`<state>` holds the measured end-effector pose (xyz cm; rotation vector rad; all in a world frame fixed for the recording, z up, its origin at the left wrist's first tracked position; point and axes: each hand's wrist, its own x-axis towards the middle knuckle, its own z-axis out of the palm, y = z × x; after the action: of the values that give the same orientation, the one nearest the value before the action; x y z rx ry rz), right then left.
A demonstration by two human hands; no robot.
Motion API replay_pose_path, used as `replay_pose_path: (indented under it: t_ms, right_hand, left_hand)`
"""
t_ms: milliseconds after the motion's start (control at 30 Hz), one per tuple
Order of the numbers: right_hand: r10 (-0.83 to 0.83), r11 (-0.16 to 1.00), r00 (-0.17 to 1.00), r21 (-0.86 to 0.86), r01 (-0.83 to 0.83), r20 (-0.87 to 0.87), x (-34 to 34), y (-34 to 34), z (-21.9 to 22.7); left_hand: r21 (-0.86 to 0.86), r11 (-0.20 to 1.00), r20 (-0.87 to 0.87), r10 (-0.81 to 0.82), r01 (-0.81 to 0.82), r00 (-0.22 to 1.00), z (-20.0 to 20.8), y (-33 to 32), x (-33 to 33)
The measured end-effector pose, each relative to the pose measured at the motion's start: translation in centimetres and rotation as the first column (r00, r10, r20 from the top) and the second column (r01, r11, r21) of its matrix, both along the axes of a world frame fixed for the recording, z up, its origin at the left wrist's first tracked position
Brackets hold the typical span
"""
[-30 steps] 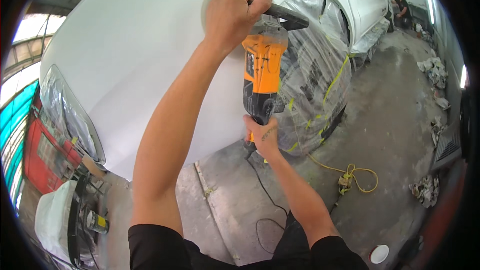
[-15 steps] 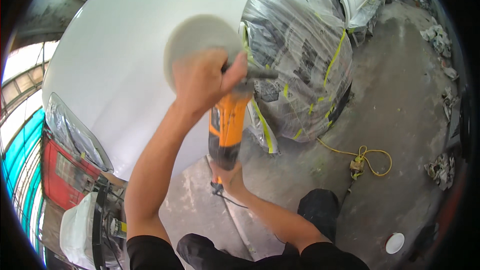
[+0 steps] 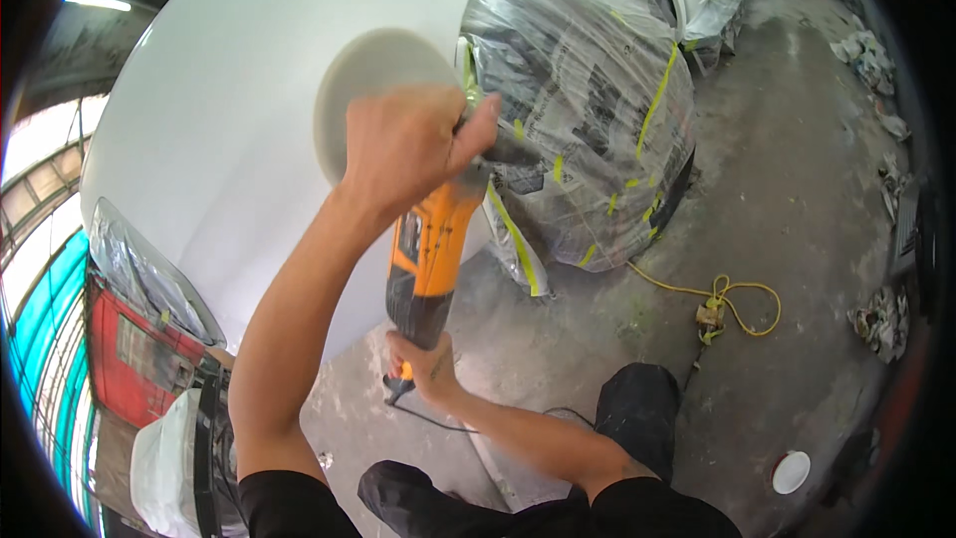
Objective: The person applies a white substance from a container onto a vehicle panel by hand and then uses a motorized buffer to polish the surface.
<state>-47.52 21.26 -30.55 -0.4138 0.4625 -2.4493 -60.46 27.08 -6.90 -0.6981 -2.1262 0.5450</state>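
Note:
An orange and black electric polisher (image 3: 438, 244) is in both my hands. Its pale round pad (image 3: 349, 70) lies against the white car panel (image 3: 239, 50), beside the wheel arch. My left hand (image 3: 398, 144) is closed around the dark front handle near the head, hiding part of the pad. Lower down, my right hand (image 3: 430, 369) grips the rear end of the body, where a black cord (image 3: 438, 423) leaves it. Right of the pad, clear plastic sheeting (image 3: 588, 90) with yellow-green tape wraps the wheel.
A yellow cable (image 3: 752, 286) with a socket box lies on the concrete floor (image 3: 767, 179) to the right. Crumpled sheeting (image 3: 881, 324) runs along the right side. A white round lid or dish (image 3: 791, 472) lies at lower right. Plastic covers the headlight (image 3: 149, 264).
The rear end of the polisher and my right hand have swung a little to the left. The pad has shifted slightly left across the panel, and my view has moved a little.

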Motion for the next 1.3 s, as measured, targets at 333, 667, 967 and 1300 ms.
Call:
replay_pose_path:
  t_ms: [333, 667, 967, 1300]
  right_hand:
    - [-0.100, 0.988, 0.995, -0.120, 0.096, -0.024, -9.3, 1.5, 8.3]
    - [0.023, 0.992, 0.994, 0.123, -0.010, -0.111, -0.2, 0.7, -3.2]
    - [0.012, 0.967, 0.997, 0.253, 0.008, -0.077, 0.3, 1.5, -4.3]
    - [-0.100, 0.994, 0.989, 0.037, 0.105, -0.113, -7.8, 2.6, 4.5]
  left_hand:
    - [0.114, 0.978, 0.106, 0.165, -0.177, 0.981, 9.1, 5.4, -5.0]
    - [0.058, 0.998, -0.075, 0.027, -0.023, 0.997, -1.6, -2.0, 2.6]
    - [0.105, 0.994, -0.053, 0.020, -0.015, 0.998, -3.3, -3.0, 3.3]
    - [0.093, 0.994, -0.081, 0.059, -0.052, 0.995, 6.0, 1.8, -3.8]
